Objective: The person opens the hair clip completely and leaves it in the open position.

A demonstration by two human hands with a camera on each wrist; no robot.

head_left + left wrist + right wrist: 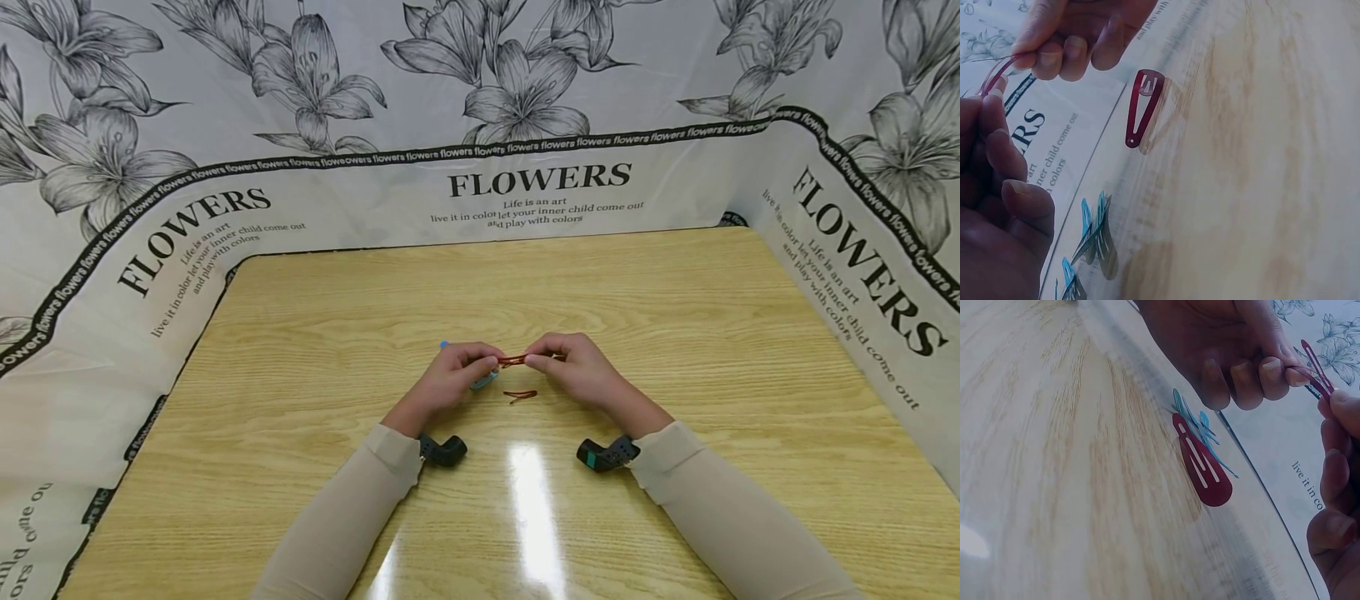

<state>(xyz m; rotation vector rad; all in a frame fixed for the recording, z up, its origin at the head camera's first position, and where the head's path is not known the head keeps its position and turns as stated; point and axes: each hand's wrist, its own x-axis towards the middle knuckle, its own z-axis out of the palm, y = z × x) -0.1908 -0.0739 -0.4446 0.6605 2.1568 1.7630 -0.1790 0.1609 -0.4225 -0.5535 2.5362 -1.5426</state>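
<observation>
Both hands meet over the middle of the table around a red snap hair clip (513, 361). My left hand (454, 372) pinches one end between thumb and fingers, and my right hand (576, 367) pinches the other. In the right wrist view, the held clip (1316, 365) shows its thin parts spread apart. Just below the hands, a second red hair clip (520, 394) lies on the table; its slotted face (1141, 109) shows in the left wrist view. Several light blue hair clips (1091, 231) lie beside the left hand, which partly hides them in the head view.
The clips lie on a wood-grain table (337, 308). A white cloth (375, 204) with flower prints and lettering rises along its back and sides. A small blue bit (444, 344) peeks out behind the left hand. Each wrist wears a black camera (444, 450).
</observation>
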